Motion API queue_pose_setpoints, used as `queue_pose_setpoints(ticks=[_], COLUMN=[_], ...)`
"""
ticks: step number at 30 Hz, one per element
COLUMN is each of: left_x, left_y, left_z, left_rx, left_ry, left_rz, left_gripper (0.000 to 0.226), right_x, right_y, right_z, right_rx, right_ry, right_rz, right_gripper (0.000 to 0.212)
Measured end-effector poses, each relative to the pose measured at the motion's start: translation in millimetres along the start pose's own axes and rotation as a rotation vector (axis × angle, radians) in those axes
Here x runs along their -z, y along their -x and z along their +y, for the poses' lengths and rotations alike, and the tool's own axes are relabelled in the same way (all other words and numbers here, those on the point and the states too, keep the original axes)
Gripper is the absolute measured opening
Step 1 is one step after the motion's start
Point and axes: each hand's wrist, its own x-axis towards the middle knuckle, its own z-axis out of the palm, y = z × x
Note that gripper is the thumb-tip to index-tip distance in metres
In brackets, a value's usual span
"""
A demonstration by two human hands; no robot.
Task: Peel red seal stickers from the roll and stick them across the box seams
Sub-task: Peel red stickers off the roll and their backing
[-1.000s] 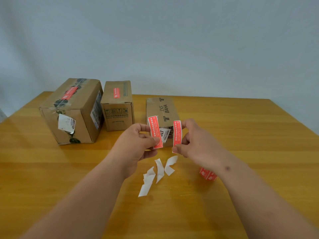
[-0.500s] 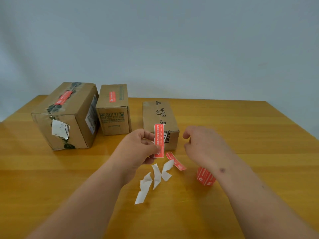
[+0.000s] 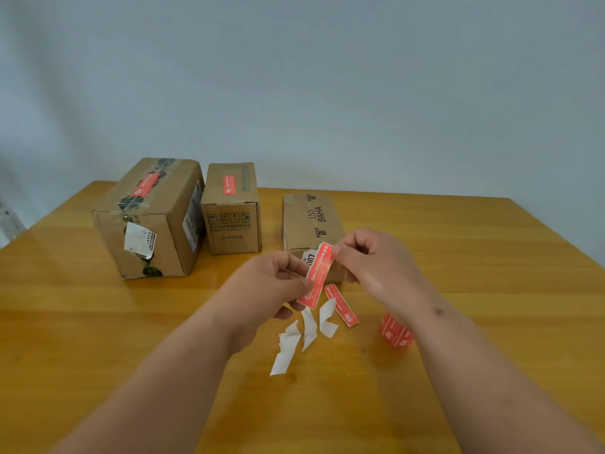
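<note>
- wooden table top (image 3: pixel 491 290), orange-brown, glossy; both forearms reach in from the near edge.
- nearest the viewer, below the left hand: a loose scatter of white curled backing-paper strips (image 3: pixel 296 339) lying flat on the table.
- roll of red seal stickers (image 3: pixel 395 332), small, standing on the table directly under the right wrist, partly hidden by the arm.
- loose red seal sticker with white print (image 3: pixel 342 304) lying on the table between the two hands and a little nearer than them, touching the top of one white strip.
- left hand (image 3: pixel 265 290): fingers curled, thumb and fingertips pinching the lower part of a held red rectangular seal sticker (image 3: pixel 319 273).
- right hand (image 3: pixel 376 263): fingers curled, thumb and forefinger pinching the upper end of the same sticker; the sticker runs tilted between the hands, top toward the right hand, held in the air.
- just behind the hands: low brown cardboard box printed "ins baha" (image 3: pixel 311 221), its near end partly covered by the sticker and fingers; a white label with black digits shows there.
- farther, to the left of the left hand: small upright brown cardboard box (image 3: pixel 230 217) with a red sticker on its top.
- farthest left: large brown cardboard box with clear tape and dark pattern (image 3: pixel 154 221), a red sticker across its top, a white label on its near face.
- pale grey-blue wall (image 3: pixel 327 93) behind the table.
</note>
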Motion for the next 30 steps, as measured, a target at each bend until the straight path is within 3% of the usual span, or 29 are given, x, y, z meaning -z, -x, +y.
queue_pose_setpoints(ticks=[4, 12, 30], left_x=[7.1, 8.9, 14.8], left_y=[6.3, 12.5, 9.8], left_z=[-5.9, -13.0, -11.9], left_rx=[0.035, 0.044, 0.067], left_ry=[0.096, 0.217, 0.245], left_rz=[-0.015, -0.015, -0.032], left_gripper=[0.012, 0.017, 0.03], right_x=[3.2, -0.4, -6.9], right_y=[4.7, 10.7, 3.2], right_z=[-1.2, -4.7, -7.8], right_rx=[-0.062, -0.014, 0.017], right_ry=[-0.105, 0.054, 0.104], right_rz=[0.046, 0.041, 0.012], right_gripper=[0.018, 0.021, 0.022])
